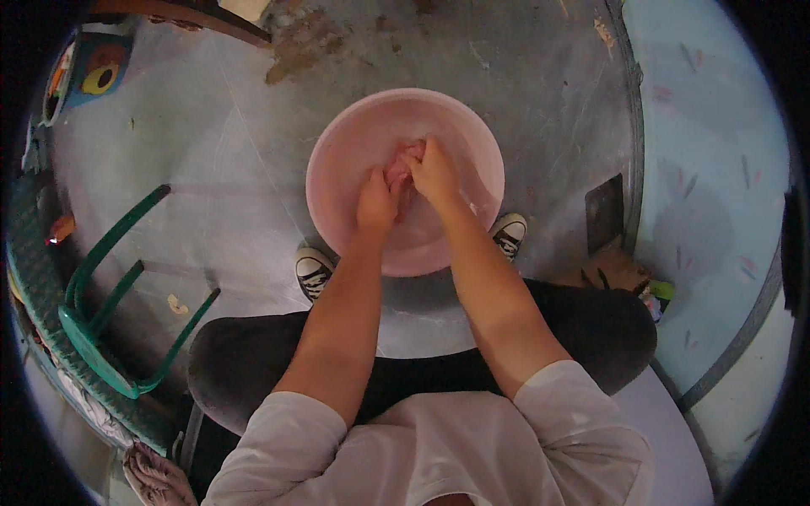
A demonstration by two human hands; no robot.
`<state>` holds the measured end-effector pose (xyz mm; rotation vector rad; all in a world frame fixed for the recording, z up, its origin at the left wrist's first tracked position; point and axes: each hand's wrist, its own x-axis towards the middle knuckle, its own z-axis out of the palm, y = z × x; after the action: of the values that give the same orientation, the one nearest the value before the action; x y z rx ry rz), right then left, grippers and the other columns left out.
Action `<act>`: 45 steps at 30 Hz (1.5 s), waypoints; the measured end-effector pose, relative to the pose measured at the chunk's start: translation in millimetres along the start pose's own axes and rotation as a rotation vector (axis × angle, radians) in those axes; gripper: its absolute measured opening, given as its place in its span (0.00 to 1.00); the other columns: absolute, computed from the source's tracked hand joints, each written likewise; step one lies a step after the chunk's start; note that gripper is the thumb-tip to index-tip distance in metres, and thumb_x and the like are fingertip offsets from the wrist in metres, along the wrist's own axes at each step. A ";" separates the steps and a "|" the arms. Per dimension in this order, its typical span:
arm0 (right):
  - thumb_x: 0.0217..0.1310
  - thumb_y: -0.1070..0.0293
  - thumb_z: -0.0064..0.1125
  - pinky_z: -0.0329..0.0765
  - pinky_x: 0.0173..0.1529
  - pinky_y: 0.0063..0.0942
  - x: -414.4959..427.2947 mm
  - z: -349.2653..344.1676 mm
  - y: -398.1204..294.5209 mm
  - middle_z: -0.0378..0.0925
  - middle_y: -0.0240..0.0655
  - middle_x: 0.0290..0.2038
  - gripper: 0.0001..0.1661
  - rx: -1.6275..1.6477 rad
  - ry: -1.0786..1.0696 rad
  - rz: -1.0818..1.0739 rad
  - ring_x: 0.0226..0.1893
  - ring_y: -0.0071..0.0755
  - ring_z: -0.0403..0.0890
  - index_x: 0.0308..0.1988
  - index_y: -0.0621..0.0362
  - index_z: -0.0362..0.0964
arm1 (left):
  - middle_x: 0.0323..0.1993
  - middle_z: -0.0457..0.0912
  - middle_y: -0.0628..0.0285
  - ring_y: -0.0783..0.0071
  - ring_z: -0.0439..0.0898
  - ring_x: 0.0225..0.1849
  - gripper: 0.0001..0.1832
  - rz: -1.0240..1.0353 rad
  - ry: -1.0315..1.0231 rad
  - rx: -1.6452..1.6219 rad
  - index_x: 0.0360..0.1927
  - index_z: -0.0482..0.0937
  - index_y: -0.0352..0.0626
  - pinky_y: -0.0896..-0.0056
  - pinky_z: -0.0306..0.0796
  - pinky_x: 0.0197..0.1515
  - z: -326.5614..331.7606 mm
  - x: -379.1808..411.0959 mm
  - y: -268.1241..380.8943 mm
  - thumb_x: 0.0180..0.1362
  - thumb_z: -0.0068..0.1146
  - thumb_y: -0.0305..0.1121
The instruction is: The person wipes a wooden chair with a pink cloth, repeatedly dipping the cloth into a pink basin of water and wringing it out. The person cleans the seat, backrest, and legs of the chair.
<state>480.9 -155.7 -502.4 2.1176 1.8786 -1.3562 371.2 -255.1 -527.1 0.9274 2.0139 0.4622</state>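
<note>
A round pink plastic basin (pixel 335 136) stands on the floor between my feet. Inside it, my left hand (pixel 378 202) and my right hand (pixel 433 172) both grip a bunched, wet-looking pink cloth (pixel 398 169). The right hand is on its upper right part, the left on its lower left side. Part of the cloth hangs down between the hands. What lies under my palms is hidden, and how much water the basin holds is hard to tell.
A green plastic stool (pixel 95 354) lies tipped over on the left. A brown curved piece of furniture (pixel 209 19) is at the top left. On the right, a dark square (pixel 604 212) and a cardboard box (pixel 610 265) are by the pale blue wall (pixel 702 190). My sneakers flank the basin.
</note>
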 end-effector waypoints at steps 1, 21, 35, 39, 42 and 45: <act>0.59 0.55 0.75 0.77 0.61 0.54 0.3 4.3 -0.3 0.80 0.56 0.56 0.33 -0.111 0.098 -0.090 0.56 0.62 0.82 0.56 0.61 0.72 | 0.52 0.82 0.45 0.38 0.82 0.51 0.23 0.020 0.038 0.027 0.58 0.76 0.41 0.44 0.76 0.51 3.2 -1.0 -3.4 0.69 0.64 0.46; 0.76 0.47 0.56 0.79 0.59 0.56 -39.9 3.4 -55.9 0.83 0.56 0.53 0.26 -0.469 -0.110 -0.286 0.53 0.60 0.84 0.57 0.58 0.74 | 0.87 0.47 0.52 0.48 0.44 0.87 0.42 0.358 -0.297 0.730 0.85 0.51 0.47 0.34 0.38 0.84 5.6 -50.8 16.0 0.72 0.48 0.48; 0.72 0.54 0.58 0.80 0.54 0.54 -26.1 -39.4 -77.5 0.86 0.53 0.46 0.21 -0.242 -0.229 -0.295 0.46 0.62 0.86 0.50 0.62 0.77 | 0.65 0.79 0.55 0.51 0.79 0.63 0.24 -0.462 -0.519 -0.524 0.66 0.76 0.45 0.40 0.71 0.68 -27.8 -4.9 21.9 0.76 0.42 0.46; 0.72 0.51 0.52 0.80 0.56 0.55 -65.4 -73.1 -106.3 0.86 0.57 0.49 0.26 -0.234 -0.309 -0.291 0.50 0.63 0.86 0.50 0.64 0.79 | 0.57 0.84 0.62 0.58 0.82 0.58 0.22 -0.682 -0.666 -1.293 0.57 0.81 0.53 0.43 0.76 0.60 -107.3 -30.9 91.6 0.77 0.42 0.53; 0.72 0.51 0.50 0.79 0.56 0.51 -80.9 -91.6 -119.4 0.86 0.52 0.49 0.25 -0.313 -0.454 -0.317 0.50 0.59 0.86 0.53 0.59 0.79 | 0.56 0.84 0.64 0.60 0.82 0.57 0.21 -0.718 -0.613 -1.388 0.56 0.81 0.54 0.47 0.78 0.57 -121.6 -29.7 95.5 0.76 0.47 0.55; 0.72 0.53 0.52 0.77 0.59 0.49 -78.5 -104.8 -114.5 0.85 0.49 0.51 0.23 -0.309 -0.680 -0.373 0.55 0.56 0.84 0.57 0.55 0.78 | 0.53 0.85 0.64 0.63 0.83 0.52 0.17 -0.696 -0.666 -1.399 0.54 0.81 0.53 0.52 0.80 0.52 -103.5 -14.6 69.9 0.74 0.52 0.51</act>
<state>456.3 -132.2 -331.8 1.0104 2.0272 -1.4588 322.4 -218.4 -417.2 -0.4515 0.8708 0.8146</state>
